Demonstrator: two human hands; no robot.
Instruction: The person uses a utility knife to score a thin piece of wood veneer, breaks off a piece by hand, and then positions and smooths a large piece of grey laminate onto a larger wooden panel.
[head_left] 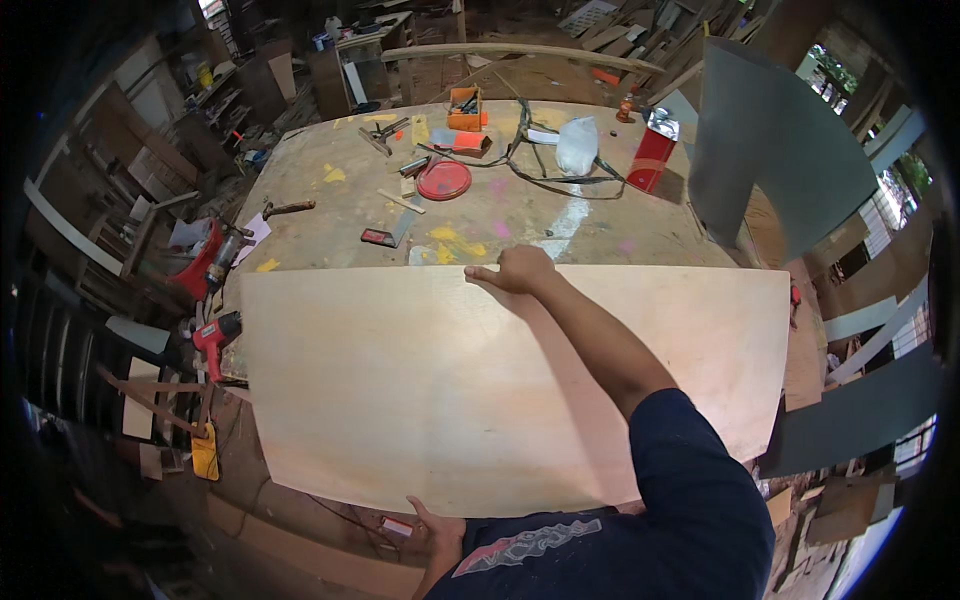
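A large pale plywood sheet (pixel 400 370) lies across the near half of the worktable (pixel 330 225). My right hand (pixel 510 272) grips its far edge, thumb pointing left. My left hand (pixel 435 525) holds the near edge at the bottom, thumb showing and fingers hidden. Beyond the sheet lie a small square tool (pixel 377 236) and a thin wood strip (pixel 400 200).
A red heat gun (pixel 210 345) is at the table's left, near a hammer (pixel 288 207). Farther back are a red lid (pixel 443 180), an orange box (pixel 465 108), black cord, a white bag (pixel 577 147) and a red can (pixel 652 158). Grey sheets (pixel 780 180) stand at right.
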